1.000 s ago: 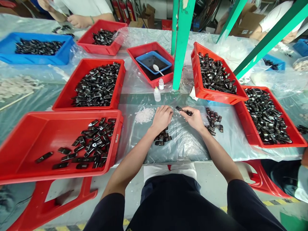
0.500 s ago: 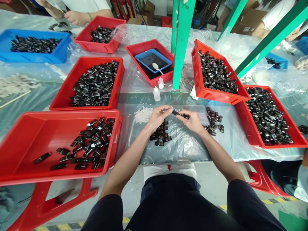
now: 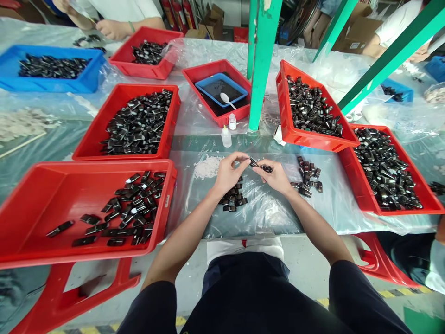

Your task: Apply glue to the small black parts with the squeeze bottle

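Between my two hands is a small glossy black part [image 3: 253,163], too small to name its kind. Thumb and index finger of my left hand [image 3: 227,174] pinch its left end. My right hand [image 3: 276,177] grips its other end, with more black parts [image 3: 267,169] tucked among the curled fingers. Below my left hand lies a cluster of similar parts [image 3: 233,198], partly covered by the hand. A heap of small white pieces [image 3: 207,167] is left of that hand. Another loose group of black parts [image 3: 309,172] rests right of my right hand.
Red bins of black parts stand left [image 3: 174,195] and right [image 3: 351,174]. A tilted red bin [image 3: 313,144] overlaps the right one. Two small bottles, one yellow-tipped [image 3: 226,138], stand ahead near a green post [image 3: 259,83]. A blue tray [image 3: 208,80] holds a white spoon [image 3: 225,98]. Co-workers sit opposite.
The black part between my fingers has turned slightly, and my hands have drawn a little closer together. My right hand has shifted slightly left. The piles look the same.
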A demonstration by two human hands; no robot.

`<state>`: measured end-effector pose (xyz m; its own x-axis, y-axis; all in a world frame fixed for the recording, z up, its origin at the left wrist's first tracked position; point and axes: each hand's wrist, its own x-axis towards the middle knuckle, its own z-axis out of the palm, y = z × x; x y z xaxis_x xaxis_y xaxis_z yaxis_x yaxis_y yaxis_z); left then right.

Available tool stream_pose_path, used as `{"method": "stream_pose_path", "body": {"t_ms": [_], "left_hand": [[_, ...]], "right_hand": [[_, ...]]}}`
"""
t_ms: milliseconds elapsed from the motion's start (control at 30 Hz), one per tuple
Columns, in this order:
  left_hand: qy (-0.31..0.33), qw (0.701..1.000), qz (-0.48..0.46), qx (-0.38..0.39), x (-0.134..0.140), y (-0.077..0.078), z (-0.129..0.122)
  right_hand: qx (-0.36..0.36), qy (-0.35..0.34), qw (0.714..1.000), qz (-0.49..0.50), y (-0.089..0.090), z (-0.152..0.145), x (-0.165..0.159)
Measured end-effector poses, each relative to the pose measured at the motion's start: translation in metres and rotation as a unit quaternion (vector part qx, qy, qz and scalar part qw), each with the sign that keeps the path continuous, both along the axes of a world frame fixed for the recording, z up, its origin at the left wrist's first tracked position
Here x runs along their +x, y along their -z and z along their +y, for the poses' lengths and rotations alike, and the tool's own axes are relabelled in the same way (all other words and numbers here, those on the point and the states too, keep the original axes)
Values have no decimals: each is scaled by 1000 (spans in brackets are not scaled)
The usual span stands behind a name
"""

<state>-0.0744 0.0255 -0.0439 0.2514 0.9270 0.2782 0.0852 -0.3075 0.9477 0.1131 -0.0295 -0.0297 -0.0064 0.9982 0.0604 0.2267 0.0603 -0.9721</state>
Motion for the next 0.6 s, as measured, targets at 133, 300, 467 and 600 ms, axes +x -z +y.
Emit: {"method": "stream_pose_path", "body": {"t_ms": [133, 300, 467, 600], "left_hand": [[-28, 999, 2, 26, 5, -1, -7], [-23, 999, -38, -11, 7, -5, -13], [-10, 996, 68, 59, 3, -14, -18], [-41, 981, 172, 79, -14, -20, -5]], "right_hand": [[-132, -30, 977, 166, -5, -3, -10], [-286, -25, 904, 317, -5, -1, -15], [-314, 0, 880, 357, -1, 1, -14], [-287, 8, 888, 359, -3, 1, -10]]}}
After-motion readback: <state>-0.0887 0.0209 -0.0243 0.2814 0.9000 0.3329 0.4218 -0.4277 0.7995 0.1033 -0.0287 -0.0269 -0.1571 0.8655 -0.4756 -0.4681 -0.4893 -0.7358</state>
